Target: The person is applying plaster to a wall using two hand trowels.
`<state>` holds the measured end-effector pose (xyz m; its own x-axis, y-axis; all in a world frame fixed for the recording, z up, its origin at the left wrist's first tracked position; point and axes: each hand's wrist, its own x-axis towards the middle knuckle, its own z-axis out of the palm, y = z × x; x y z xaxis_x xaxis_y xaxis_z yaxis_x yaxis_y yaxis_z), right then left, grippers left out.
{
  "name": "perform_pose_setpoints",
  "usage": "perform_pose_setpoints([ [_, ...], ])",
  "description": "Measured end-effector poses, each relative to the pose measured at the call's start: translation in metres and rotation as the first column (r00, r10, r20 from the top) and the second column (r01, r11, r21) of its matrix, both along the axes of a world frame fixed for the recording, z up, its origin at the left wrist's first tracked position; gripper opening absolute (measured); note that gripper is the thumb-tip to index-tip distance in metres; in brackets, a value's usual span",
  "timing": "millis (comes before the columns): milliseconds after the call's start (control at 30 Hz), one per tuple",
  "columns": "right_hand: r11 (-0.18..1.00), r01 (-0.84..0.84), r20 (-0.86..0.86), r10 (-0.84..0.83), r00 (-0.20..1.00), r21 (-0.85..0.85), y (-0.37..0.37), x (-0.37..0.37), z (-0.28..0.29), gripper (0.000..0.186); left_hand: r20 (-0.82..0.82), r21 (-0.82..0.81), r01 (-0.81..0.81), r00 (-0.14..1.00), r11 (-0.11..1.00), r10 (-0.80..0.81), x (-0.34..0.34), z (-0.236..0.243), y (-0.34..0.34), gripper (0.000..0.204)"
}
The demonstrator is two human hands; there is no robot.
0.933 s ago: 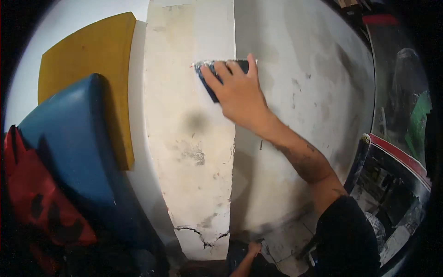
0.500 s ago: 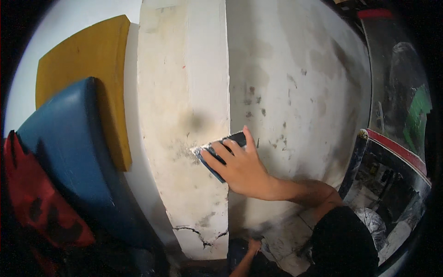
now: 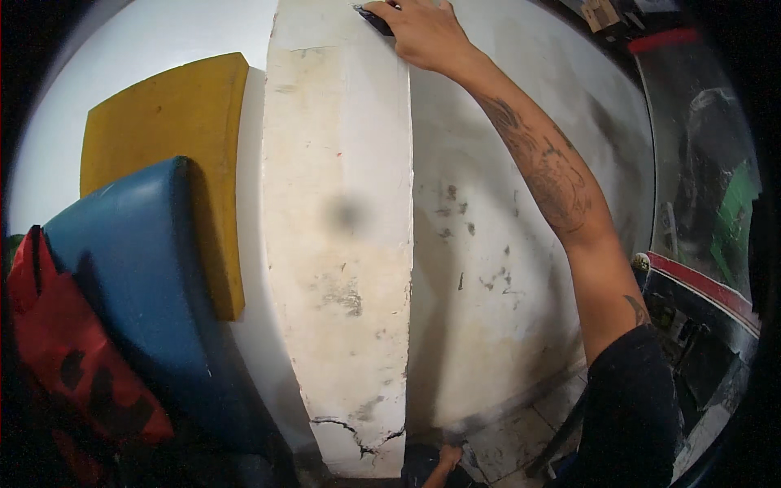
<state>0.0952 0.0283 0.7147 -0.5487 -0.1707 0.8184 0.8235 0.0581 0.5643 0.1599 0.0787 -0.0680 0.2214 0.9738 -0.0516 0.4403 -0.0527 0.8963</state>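
Observation:
My right hand [image 3: 427, 37] is raised to the top of the pillar, its fingers closed round a flat dark hand tool [image 3: 376, 21] shaped like a wide scraper. The tool rests against the upper face of the off-white pillar [image 3: 342, 244], near its right edge. Scuffed dark marks lie midway down the pillar, and a jagged crack crosses its foot. Low in the view, beside the pillar's base, my left hand [image 3: 449, 457] is small and closed. What it grips, if anything, I cannot make out.
Left of the pillar lean a yellow board [image 3: 163, 122] and a blue padded panel [image 3: 134, 244], with a red cloth [image 3: 77, 350] in front. A stained white wall [image 3: 504, 236] recedes to the right, above floor tiles [image 3: 512, 443]. A red-edged dark cabinet [image 3: 700, 281] stands far right.
My right hand has gone up the pillar with the dark tool, from the scuffed patch midway to the top. My left hand stays low beside the base.

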Motion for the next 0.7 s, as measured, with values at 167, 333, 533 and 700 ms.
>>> perform_pose_setpoints([
  [167,0.981,0.182,-0.006,-0.182,0.983,0.06,0.02,-0.002,-0.01,0.037,-0.074,-0.077,0.147,0.985,0.986,-0.153,-0.001,-0.012,0.004,0.033],
  [333,0.954,0.252,0.0,-0.255,0.967,0.162,0.047,-0.01,-0.039,0.054,0.08,-0.497,0.076,0.996,0.864,-0.042,0.005,-0.023,0.023,0.034],
  [533,0.968,0.243,0.063,-0.247,0.967,0.059,0.036,0.0,-0.12,0.051,0.058,-0.171,0.131,0.991,0.977,-0.123,0.001,-0.032,0.014,0.032],
  [700,0.964,0.246,0.138,-0.231,0.963,-0.1,0.022,-0.009,-0.195,0.048,0.076,0.206,0.122,0.987,0.971,-0.14,-0.002,-0.049,0.015,0.032],
])
